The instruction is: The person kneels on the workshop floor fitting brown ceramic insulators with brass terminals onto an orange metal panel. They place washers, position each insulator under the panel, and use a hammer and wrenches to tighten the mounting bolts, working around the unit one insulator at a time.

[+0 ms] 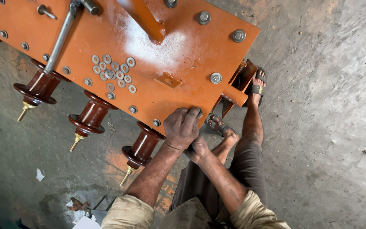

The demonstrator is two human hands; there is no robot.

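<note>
An orange metal cover plate [178, 51] with bolts along its rim fills the top of the head view. My left hand [183, 126] rests on the plate's near corner, fingers curled over a bolt at the edge. My right hand [198, 149] sits just under that corner, below the left hand, fingers closed; what it holds is hidden. A cluster of several loose washers [113, 72] lies on the plate. Three brown ribbed insulators [142, 146] with brass tips stick out from the plate's near side.
A grey steel rod [60, 40] slants across the plate's left part. An orange bracket [242, 82] juts from the right side near my sandalled feet [257, 85]. Concrete floor [327, 127] lies all around, with paper scraps [40, 174] at the lower left.
</note>
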